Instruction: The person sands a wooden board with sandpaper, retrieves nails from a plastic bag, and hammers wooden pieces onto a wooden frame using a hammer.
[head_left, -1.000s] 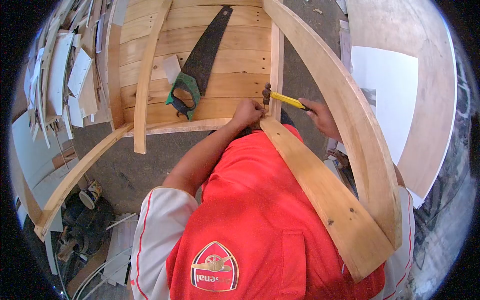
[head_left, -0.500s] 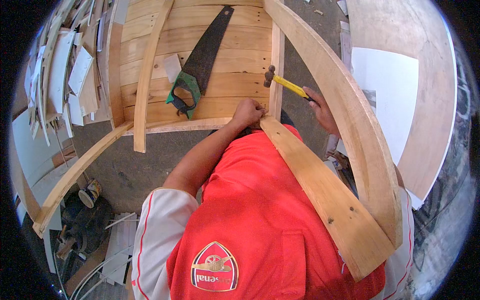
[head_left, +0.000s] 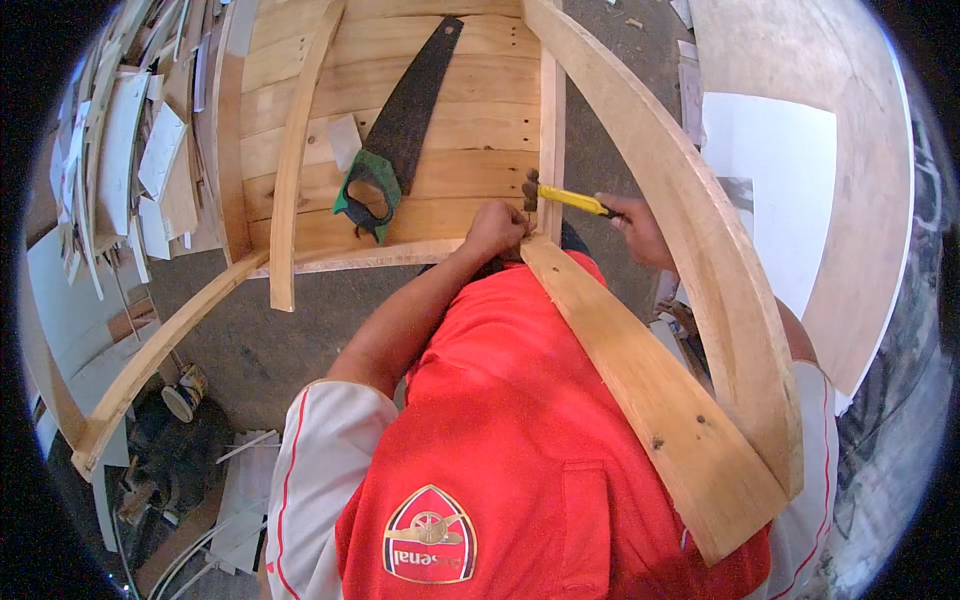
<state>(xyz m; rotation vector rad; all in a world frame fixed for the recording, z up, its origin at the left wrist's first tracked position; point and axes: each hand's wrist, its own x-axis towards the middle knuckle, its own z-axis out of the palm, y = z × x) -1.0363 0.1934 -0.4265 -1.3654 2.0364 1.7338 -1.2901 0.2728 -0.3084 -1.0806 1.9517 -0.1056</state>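
- Against the frame from half a second ago, the head of the hammer (head_left: 573, 200) has dropped from its raised position to just above the left fingers, near the corner of the boarded panel (head_left: 480, 75).
- The right hand (head_left: 645, 235) is wrapped round the dark end of the yellow handle, and has tipped with the swing.
- The left hand (head_left: 495, 228) has stayed at that corner, fingers drawn together by the upper end of the flat plank (head_left: 640, 385); whether they grip something small, I cannot tell.
- The plank slants across the red shirt (head_left: 470, 400), in the same place as before, its lower end meeting the curved piece (head_left: 690, 190).
- That curved piece passes in front of the right arm, hiding part of it.
- The saw (head_left: 410, 115) lies on the panel, handle nearest the person, apart from both hands; a pale scrap (head_left: 344, 140) sits beside it.
- Stacked offcuts (head_left: 125, 150) stand to the left, beyond the panel's edge.
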